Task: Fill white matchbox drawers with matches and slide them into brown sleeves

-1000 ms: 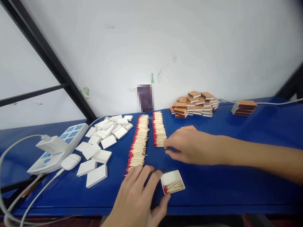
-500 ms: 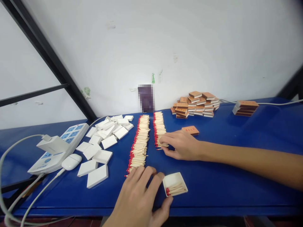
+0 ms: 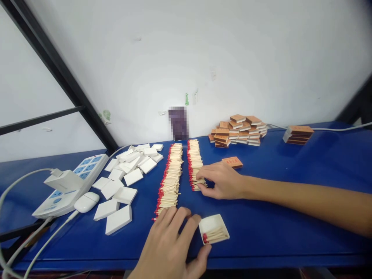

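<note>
My left hand (image 3: 174,242) rests at the front of the table, its thumb and index finger at the left corners of a small white matchbox tray (image 3: 211,223). Several red-headed matches (image 3: 215,235) lie along the near side of that tray. My right hand (image 3: 222,180) pinches at the near end of the shorter row of matches (image 3: 195,155), thumb and index finger on some of the sticks; how many is hidden. Left of it runs a longer row of matches (image 3: 171,174), red heads facing left. Just behind my right hand lies one orange matchbox (image 3: 233,162).
White matchbox trays (image 3: 118,219) are scattered on the blue table (image 3: 279,228) at left, beside a power strip (image 3: 69,186) with cables and a white earphone case (image 3: 86,202). Orange matchboxes (image 3: 236,131) are piled against the wall, with a small stack (image 3: 299,134) further right.
At my right fingers, several matches have shifted slightly toward me at the row's near end. My left hand and the tray stay in place. The view has tilted slightly.
</note>
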A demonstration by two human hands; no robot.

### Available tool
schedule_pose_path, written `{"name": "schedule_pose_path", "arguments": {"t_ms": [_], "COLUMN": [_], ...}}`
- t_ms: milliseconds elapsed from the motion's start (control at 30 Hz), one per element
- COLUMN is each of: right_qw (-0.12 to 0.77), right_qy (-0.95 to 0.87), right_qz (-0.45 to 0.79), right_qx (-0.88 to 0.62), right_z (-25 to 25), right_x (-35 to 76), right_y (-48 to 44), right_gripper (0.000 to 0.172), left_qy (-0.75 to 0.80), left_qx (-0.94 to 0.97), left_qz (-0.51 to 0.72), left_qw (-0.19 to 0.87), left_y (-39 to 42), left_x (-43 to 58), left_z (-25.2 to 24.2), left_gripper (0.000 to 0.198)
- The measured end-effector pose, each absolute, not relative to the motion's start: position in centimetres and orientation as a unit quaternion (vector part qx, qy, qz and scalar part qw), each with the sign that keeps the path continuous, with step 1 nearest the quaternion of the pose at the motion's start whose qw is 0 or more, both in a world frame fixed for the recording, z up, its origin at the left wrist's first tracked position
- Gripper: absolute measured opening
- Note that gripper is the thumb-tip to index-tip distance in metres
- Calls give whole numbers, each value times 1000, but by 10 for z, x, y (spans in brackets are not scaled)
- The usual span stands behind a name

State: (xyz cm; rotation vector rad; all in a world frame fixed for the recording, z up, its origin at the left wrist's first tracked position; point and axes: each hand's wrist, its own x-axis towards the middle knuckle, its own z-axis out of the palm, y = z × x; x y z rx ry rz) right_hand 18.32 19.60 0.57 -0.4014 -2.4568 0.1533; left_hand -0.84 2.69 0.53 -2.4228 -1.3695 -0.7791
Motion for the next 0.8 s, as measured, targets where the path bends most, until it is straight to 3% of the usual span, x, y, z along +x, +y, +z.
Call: {"name": "schedule_pose_path", "arguments": {"t_ms": [800], "right_qw": [224], "right_qy": [-927], "right_qz": [178], "right_qx": [-241], "right_z": [16], "right_x": [185], "right_y": [186], "right_gripper": [8], "left_qy": [-462], "left_qx": [-832], "left_qz": [-282], "left_qw": [121], "left_y": [29], "left_x": [-8], "left_z": [6], "left_gripper": [26]}}
